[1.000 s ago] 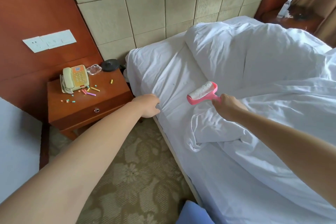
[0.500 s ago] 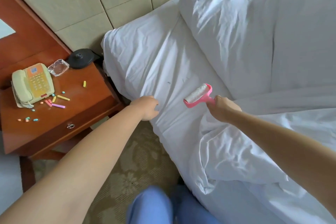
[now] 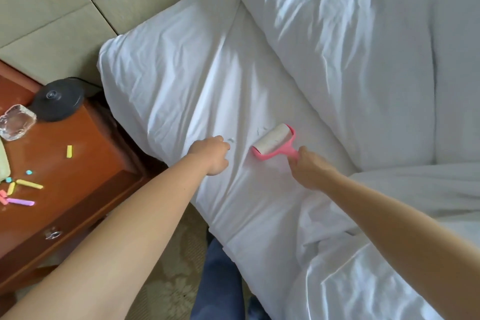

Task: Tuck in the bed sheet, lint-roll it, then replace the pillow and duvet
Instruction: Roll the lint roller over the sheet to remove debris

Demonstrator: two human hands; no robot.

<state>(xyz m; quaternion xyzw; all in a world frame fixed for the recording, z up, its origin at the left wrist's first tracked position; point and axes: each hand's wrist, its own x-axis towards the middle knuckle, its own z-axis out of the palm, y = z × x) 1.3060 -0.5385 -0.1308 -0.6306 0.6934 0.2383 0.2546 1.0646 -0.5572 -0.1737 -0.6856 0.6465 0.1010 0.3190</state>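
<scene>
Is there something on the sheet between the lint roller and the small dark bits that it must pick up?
Nothing visible. The lint roller, held by the right hand, lies on bare bed sheet. The dark specks are just beyond it, uncovered. The left hand rests to the side, not in the path.

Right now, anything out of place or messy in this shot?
Yes. Small dark specks lie on the bed sheet just beyond the lint roller. On the nightstand, coloured chalk pieces lie scattered loose.
</scene>
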